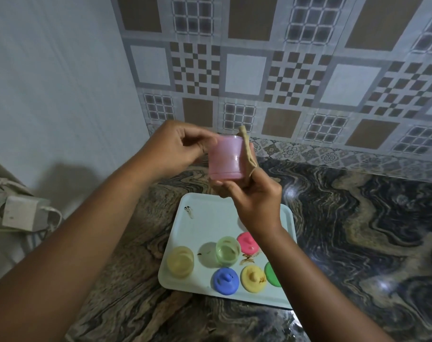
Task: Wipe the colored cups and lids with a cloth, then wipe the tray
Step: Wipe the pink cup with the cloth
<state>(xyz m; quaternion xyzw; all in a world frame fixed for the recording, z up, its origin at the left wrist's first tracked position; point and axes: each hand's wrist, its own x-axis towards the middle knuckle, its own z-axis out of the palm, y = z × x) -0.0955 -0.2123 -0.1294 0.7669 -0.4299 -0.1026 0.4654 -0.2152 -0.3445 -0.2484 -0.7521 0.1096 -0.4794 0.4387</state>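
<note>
Found pink cup (226,157) raised above tray (210,213), pinched at its left side by left hand (170,146). Found cloth (247,146) gripped by right hand (254,193) and pressed to the wall opposite the left grip, thumb beneath the cup.

Judged step in hand: wiping the outer wall. Recommend:
- turning the cup with the left fingers against a steady cloth;
- covering the full circumference, then underside and inside;
- keeping pressure light to avoid slipping out of the pinch.

Noted below the grip, on tray: yellow cup (180,261), green cup (227,250), four lids (226,280). Noted brown marks (189,211) on tray floor, best left for last.
</note>
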